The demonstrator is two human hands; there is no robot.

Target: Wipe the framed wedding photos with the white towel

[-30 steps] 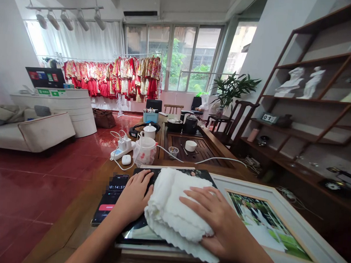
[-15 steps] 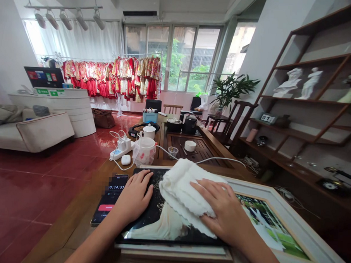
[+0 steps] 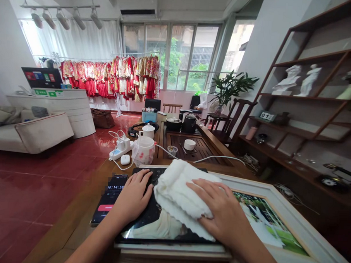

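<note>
My left hand (image 3: 132,195) lies flat on the glossy dark surface of a framed wedding photograph (image 3: 152,223), its fingers apart and holding nothing. My right hand (image 3: 215,210) presses down on a folded white scalloped-edge towel (image 3: 178,197), which lies on the same picture. A white gown shows in the print below the towel. A black phone (image 3: 110,198) showing a running timer lies just left of my left hand. A second framed wedding photograph (image 3: 276,213) with a wide white border is right of my right hand.
Both frames rest on a wooden tea table (image 3: 81,216). Farther along stand a white jug (image 3: 142,151), a white power strip (image 3: 119,148) with cables, and a slatted tea tray (image 3: 198,148). A shelf unit (image 3: 310,98) stands right; a glossy red floor lies left.
The towel has moved from the front of the dark picture toward its far side, uncovering more of the print. My right hand went with it, while my left hand stayed in place.
</note>
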